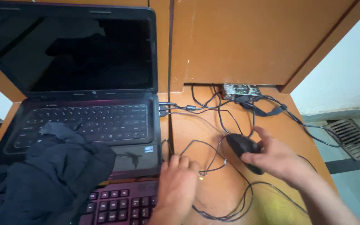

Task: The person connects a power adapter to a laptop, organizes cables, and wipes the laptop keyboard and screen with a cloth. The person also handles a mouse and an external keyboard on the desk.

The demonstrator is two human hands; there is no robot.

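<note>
My right hand [276,157] grips a black computer mouse [241,146] on the wooden desk [226,196], fingers wrapped over its right side. With fingers curled, my left hand [176,183] rests at the laptop's front right corner and pinches a thin black cable [207,170]. The open black laptop [88,83] sits at the left with a dark screen. A dark cloth [51,175] lies over its left palm rest and keyboard.
Tangled black cables [230,208] loop across the desk and plug into the laptop's right side [165,109]. A small circuit board [240,89] lies at the back under a wooden partition. A second keyboard [117,204] shows at the bottom. A floor drain grate [351,137] is at the right.
</note>
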